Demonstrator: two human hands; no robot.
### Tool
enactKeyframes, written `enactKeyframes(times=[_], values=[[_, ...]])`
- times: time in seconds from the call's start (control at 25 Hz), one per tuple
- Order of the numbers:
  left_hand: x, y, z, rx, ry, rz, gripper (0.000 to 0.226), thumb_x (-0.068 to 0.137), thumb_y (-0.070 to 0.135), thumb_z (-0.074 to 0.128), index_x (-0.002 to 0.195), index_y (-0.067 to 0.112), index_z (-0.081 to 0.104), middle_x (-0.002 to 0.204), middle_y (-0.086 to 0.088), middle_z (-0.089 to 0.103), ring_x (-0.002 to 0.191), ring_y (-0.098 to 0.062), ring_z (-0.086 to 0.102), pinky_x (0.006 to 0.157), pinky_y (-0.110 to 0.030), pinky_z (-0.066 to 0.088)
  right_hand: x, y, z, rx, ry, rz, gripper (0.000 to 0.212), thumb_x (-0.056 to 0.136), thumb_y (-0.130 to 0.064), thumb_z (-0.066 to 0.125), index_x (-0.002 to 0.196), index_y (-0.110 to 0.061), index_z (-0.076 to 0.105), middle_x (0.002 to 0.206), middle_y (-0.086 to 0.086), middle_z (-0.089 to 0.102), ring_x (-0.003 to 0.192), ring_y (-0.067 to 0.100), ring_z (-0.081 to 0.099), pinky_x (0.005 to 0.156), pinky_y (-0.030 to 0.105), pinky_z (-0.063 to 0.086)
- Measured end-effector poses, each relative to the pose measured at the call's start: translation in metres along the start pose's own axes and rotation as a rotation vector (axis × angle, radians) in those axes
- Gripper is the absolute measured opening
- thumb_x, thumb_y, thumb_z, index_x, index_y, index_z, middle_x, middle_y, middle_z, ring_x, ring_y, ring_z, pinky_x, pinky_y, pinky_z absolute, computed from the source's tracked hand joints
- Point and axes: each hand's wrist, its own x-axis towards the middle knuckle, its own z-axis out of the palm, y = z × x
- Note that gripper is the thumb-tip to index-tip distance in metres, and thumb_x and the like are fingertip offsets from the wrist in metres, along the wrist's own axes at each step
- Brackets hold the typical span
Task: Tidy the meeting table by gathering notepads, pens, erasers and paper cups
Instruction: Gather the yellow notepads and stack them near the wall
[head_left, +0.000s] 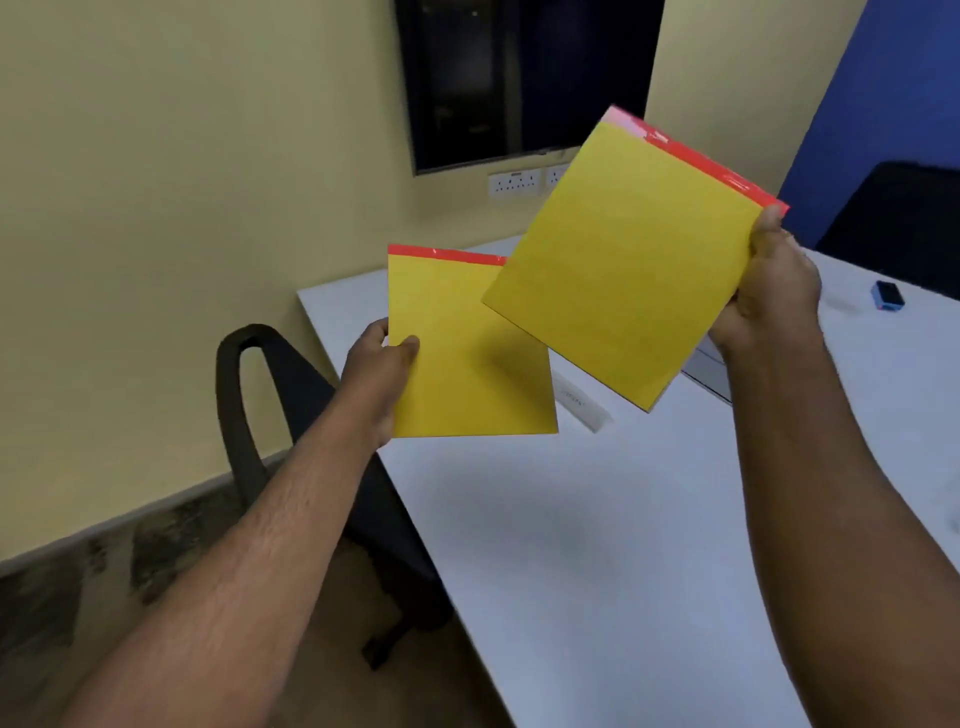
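Observation:
Two yellow notepads with red top strips are held in the air above the white table (597, 519). My left hand (382, 369) grips the lower notepad (467, 364) by its left edge, thumb on top. My right hand (769, 291) grips the higher notepad (623, 260) at its right edge; this pad is tilted and overlaps the upper right corner of the other. A small blue and black eraser-like block (887, 295) lies on the table at the far right.
A black office chair (291, 410) stands at the table's left side, and another dark chair (898, 223) at the far right. A white strip-like object (582, 402) and a pale flat item (709, 369) lie on the table under the pads. A dark screen (519, 78) hangs on the wall.

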Motion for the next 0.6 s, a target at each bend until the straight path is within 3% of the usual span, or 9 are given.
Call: enactKeyframes(times=[0.12,0.28,0.36,0.44,0.52,0.6], values=[[-0.004,0.032,-0.051,-0.092,0.024,0.052,0.03,0.103,0.017,0.047,0.13,0.027,0.053,0.112,0.004,0.066,0.094,-0.019,0.065,0.068,-0.033,0.052,-0.041,0.009,0.074,-0.016,-0.16,0.036,0.024,0.098,-0.03,0.052,0.106,-0.01,0.062,0.111,0.016,0.071,0.101,0.035,0.069,0.084,0.062,0.053],[0.003,0.044,-0.131,-0.08,0.047,0.116,0.039,0.102,0.023,0.049,0.14,0.033,0.047,0.129,0.004,0.061,0.107,-0.025,0.061,0.081,-0.044,0.052,-0.091,0.041,0.151,-0.039,-0.281,0.084,0.022,0.096,-0.03,0.057,0.101,-0.01,0.064,0.103,0.016,0.073,0.096,0.035,0.07,0.079,0.062,0.055],[0.007,0.043,-0.187,-0.117,0.042,0.144,0.045,0.103,0.021,0.047,0.144,0.038,0.041,0.128,0.006,0.06,0.107,-0.023,0.061,0.079,-0.042,0.053,-0.121,0.077,0.193,-0.077,-0.319,0.128,0.023,0.095,-0.03,0.059,0.101,-0.009,0.064,0.102,0.016,0.073,0.095,0.035,0.071,0.077,0.058,0.057],[0.014,0.04,-0.229,-0.118,0.045,0.18,0.049,0.103,0.018,0.046,0.146,0.041,0.038,0.132,0.006,0.06,0.111,-0.022,0.062,0.088,-0.046,0.053,-0.146,0.105,0.226,-0.114,-0.328,0.144,0.024,0.095,-0.029,0.059,0.099,-0.006,0.064,0.099,0.016,0.073,0.092,0.034,0.071,0.074,0.053,0.059],[0.029,0.035,-0.312,-0.106,0.03,0.223,0.053,0.102,0.018,0.048,0.145,0.046,0.036,0.138,0.006,0.056,0.115,-0.024,0.062,0.094,-0.052,0.052,-0.189,0.161,0.28,-0.159,-0.354,0.193,0.028,0.094,-0.03,0.061,0.103,-0.004,0.064,0.101,0.017,0.072,0.092,0.034,0.07,0.076,0.053,0.058],[0.037,0.024,-0.351,-0.115,0.035,0.187,0.057,0.102,0.017,0.049,0.143,0.052,0.034,0.144,0.006,0.052,0.121,-0.026,0.059,0.095,-0.056,0.051,-0.207,0.192,0.302,-0.193,-0.366,0.242,0.031,0.092,-0.032,0.063,0.106,-0.004,0.064,0.105,0.017,0.071,0.095,0.033,0.069,0.079,0.054,0.057]])
